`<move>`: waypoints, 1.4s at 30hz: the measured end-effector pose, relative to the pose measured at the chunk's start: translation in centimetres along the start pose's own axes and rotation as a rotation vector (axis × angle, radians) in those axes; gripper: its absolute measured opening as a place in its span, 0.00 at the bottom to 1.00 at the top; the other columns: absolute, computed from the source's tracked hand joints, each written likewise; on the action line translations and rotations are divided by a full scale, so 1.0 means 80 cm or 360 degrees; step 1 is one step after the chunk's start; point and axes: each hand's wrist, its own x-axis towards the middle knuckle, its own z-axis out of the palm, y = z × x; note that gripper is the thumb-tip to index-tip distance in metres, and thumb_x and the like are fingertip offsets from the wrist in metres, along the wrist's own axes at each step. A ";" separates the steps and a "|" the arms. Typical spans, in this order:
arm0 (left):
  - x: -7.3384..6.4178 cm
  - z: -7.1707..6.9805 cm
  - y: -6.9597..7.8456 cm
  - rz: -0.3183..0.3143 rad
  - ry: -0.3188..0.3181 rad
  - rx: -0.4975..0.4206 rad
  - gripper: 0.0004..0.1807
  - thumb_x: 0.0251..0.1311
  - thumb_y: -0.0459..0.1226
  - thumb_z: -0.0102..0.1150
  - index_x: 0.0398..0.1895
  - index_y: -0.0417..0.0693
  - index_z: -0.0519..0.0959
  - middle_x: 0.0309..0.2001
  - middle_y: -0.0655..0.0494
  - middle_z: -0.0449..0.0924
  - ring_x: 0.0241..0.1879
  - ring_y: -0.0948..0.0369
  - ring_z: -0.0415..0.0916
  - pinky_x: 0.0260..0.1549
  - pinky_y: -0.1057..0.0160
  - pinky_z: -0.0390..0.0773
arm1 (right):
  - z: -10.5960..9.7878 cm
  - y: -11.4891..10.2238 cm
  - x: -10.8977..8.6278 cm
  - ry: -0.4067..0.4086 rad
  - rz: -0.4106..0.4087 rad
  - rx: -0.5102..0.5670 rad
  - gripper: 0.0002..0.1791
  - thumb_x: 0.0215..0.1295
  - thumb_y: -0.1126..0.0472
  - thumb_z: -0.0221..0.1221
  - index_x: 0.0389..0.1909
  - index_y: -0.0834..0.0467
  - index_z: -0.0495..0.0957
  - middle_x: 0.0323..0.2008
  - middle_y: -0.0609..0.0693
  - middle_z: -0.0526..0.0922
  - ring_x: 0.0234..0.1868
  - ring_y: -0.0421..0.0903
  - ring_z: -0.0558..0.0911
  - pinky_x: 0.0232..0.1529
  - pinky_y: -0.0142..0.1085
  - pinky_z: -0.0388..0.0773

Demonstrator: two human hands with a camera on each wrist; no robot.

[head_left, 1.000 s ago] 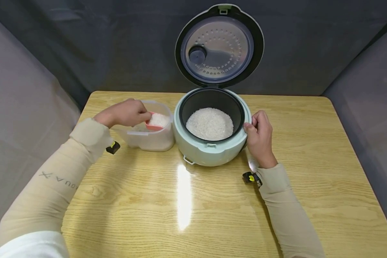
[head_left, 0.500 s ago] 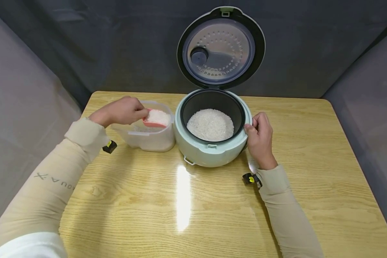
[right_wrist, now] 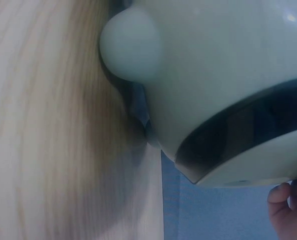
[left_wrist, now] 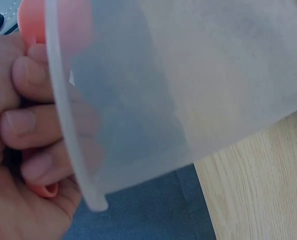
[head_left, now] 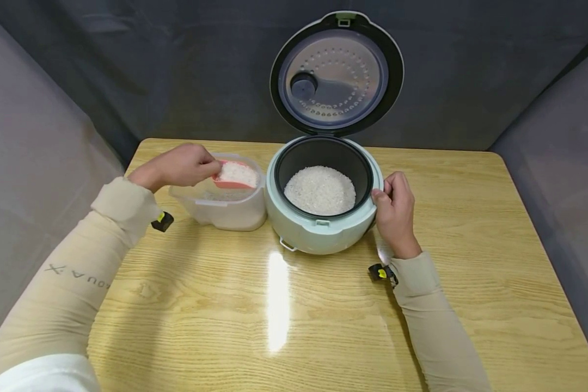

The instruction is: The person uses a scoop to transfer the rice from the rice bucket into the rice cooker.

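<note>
My left hand (head_left: 186,164) grips the handle of a coral-pink scoop (head_left: 232,184) heaped with white rice. It holds the scoop over the translucent plastic bin (head_left: 237,215), whose wall covers part of the fingers in the left wrist view. In that view the curled fingers (left_wrist: 33,122) wrap the handle, and its end pokes out below them. A pale mint rice cooker (head_left: 318,237) stands against the bin's right side, lid (head_left: 336,73) raised. White rice (head_left: 319,190) covers the bottom of its dark inner pot. My right hand (head_left: 396,209) holds the cooker's right rim, thumb on top.
Both things stand on a light wooden table (head_left: 323,321), near its back edge. A dark grey curtain (head_left: 201,71) hangs behind the raised lid, and paler cloth walls (head_left: 34,120) close in the sides. A wire handle (head_left: 287,245) sticks out low at the cooker's front.
My left hand has lifted the loaded scoop up out of the bin's depth and slightly left, so more of its rice shows. My right hand stays at the cooker's rim.
</note>
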 end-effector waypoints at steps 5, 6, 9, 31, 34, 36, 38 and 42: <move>-0.002 -0.004 -0.001 -0.0029 0.0010 -0.0016 0.21 0.69 0.40 0.47 0.14 0.50 0.72 0.14 0.61 0.62 0.15 0.62 0.57 0.19 0.65 0.59 | 0.000 0.000 0.000 -0.0003 0.0005 0.0005 0.10 0.55 0.61 0.49 0.26 0.64 0.60 0.27 0.47 0.59 0.30 0.38 0.60 0.35 0.32 0.55; -0.002 -0.005 -0.001 -0.0037 0.0010 -0.0023 0.21 0.69 0.41 0.47 0.15 0.49 0.73 0.14 0.60 0.62 0.14 0.62 0.57 0.19 0.65 0.59 | -0.001 0.000 0.000 -0.0002 0.0006 0.0006 0.10 0.55 0.61 0.49 0.26 0.64 0.60 0.27 0.48 0.59 0.30 0.38 0.60 0.35 0.32 0.55; -0.004 -0.008 0.001 -0.0070 0.0010 -0.0030 0.21 0.70 0.42 0.48 0.16 0.48 0.75 0.15 0.59 0.63 0.15 0.61 0.58 0.19 0.64 0.60 | -0.001 0.000 -0.001 0.0000 0.0009 0.0009 0.10 0.55 0.61 0.49 0.26 0.65 0.60 0.27 0.48 0.59 0.30 0.38 0.60 0.35 0.32 0.55; -0.007 -0.025 0.015 -0.0013 0.0117 -0.0059 0.24 0.71 0.42 0.47 0.13 0.47 0.72 0.12 0.61 0.63 0.13 0.61 0.60 0.19 0.64 0.63 | -0.001 0.002 -0.002 -0.0011 0.0009 0.0009 0.11 0.55 0.61 0.49 0.26 0.65 0.61 0.28 0.46 0.60 0.31 0.39 0.61 0.35 0.32 0.55; -0.007 -0.027 0.021 -0.0003 0.0132 -0.0072 0.25 0.71 0.43 0.48 0.12 0.48 0.73 0.12 0.62 0.63 0.13 0.62 0.58 0.18 0.64 0.61 | -0.001 0.002 -0.001 -0.0009 -0.0002 0.0013 0.11 0.55 0.60 0.49 0.27 0.65 0.61 0.28 0.45 0.59 0.31 0.39 0.61 0.35 0.32 0.55; -0.006 -0.029 0.025 0.0001 0.0139 -0.0077 0.25 0.71 0.43 0.48 0.12 0.49 0.72 0.12 0.62 0.62 0.13 0.62 0.57 0.18 0.64 0.60 | -0.001 0.002 -0.001 -0.0007 -0.0006 0.0014 0.11 0.55 0.60 0.49 0.27 0.65 0.61 0.28 0.45 0.59 0.31 0.39 0.61 0.35 0.32 0.55; -0.006 -0.031 0.029 0.0017 0.0147 -0.0071 0.25 0.71 0.43 0.47 0.12 0.50 0.71 0.12 0.62 0.62 0.13 0.63 0.56 0.18 0.64 0.58 | -0.001 0.001 -0.001 -0.0003 -0.0011 0.0016 0.11 0.55 0.60 0.49 0.27 0.65 0.61 0.28 0.45 0.59 0.30 0.39 0.61 0.35 0.32 0.55; -0.003 -0.034 0.037 0.0053 0.0158 -0.0065 0.24 0.70 0.42 0.47 0.11 0.51 0.69 0.12 0.62 0.61 0.12 0.63 0.55 0.17 0.64 0.57 | 0.000 0.000 0.000 -0.0011 -0.0009 0.0025 0.11 0.55 0.61 0.49 0.27 0.65 0.61 0.28 0.45 0.60 0.31 0.39 0.60 0.35 0.32 0.56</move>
